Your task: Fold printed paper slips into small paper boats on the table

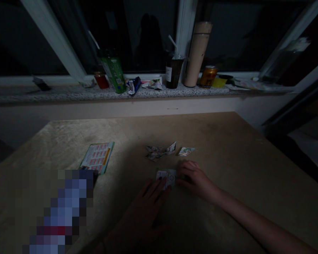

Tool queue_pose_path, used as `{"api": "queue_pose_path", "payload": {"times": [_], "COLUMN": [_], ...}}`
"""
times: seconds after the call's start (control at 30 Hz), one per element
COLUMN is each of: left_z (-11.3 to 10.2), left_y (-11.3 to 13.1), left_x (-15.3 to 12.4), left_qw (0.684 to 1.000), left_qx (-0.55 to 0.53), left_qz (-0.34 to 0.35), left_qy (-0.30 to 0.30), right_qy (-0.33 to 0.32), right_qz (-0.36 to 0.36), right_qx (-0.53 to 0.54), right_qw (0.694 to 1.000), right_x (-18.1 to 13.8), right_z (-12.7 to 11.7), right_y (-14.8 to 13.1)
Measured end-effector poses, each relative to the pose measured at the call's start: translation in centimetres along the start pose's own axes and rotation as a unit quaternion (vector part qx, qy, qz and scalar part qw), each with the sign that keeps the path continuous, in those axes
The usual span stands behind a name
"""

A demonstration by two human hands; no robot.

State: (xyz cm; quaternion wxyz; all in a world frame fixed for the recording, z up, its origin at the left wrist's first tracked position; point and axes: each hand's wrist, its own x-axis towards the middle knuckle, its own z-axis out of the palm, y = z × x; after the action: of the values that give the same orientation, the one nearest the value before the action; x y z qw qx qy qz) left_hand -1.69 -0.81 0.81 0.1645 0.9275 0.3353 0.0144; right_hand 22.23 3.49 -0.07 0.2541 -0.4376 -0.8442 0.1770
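A small folded piece of printed paper (pixel 167 175) lies on the wooden table (pixel 228 148) in dim light. My left hand (pixel 145 204) rests flat with its fingers stretched out, fingertips pressing the paper's lower left edge. My right hand (pixel 193 178) has its fingers curled and pinched against the paper's right edge. Just beyond the hands lie folded paper shapes (pixel 160 151) and one more folded paper piece (pixel 186 151).
A printed leaflet (pixel 97 157) lies to the left on the table. The stone windowsill (pixel 69 93) behind holds a green bottle (pixel 113 72), a red can (pixel 101 80), a dark cup with a straw (pixel 173 70), a tall beige flask (pixel 196 53), a gold can (pixel 208 76) and wrappers.
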Motion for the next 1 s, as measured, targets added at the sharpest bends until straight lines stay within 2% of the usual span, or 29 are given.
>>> {"api": "queue_pose_path", "payload": {"times": [0.17,0.33,0.73,1.0], "left_z": [-0.3,0.0,0.4,0.5], "left_y": [0.4,0.2,0.3,0.6], "left_x": [0.1,-0.1,0.1,0.3], "left_qw": [0.999,0.998,0.999,0.998], "left_qx": [-0.018,-0.049,-0.039,-0.037], "left_qz": [-0.024,-0.035,-0.03,-0.04], "left_qy": [-0.032,-0.018,-0.012,-0.011], "right_qy": [0.021,0.023,0.006,0.006], "right_qz": [0.024,0.028,0.049,0.036], "right_qx": [-0.04,-0.081,-0.138,-0.185], "right_qw": [0.999,0.996,0.989,0.982], "right_x": [0.8,1.0,1.6,1.5], "right_z": [1.5,2.3,2.6,3.3], "right_y": [0.2,0.6,0.0,0.4]}}
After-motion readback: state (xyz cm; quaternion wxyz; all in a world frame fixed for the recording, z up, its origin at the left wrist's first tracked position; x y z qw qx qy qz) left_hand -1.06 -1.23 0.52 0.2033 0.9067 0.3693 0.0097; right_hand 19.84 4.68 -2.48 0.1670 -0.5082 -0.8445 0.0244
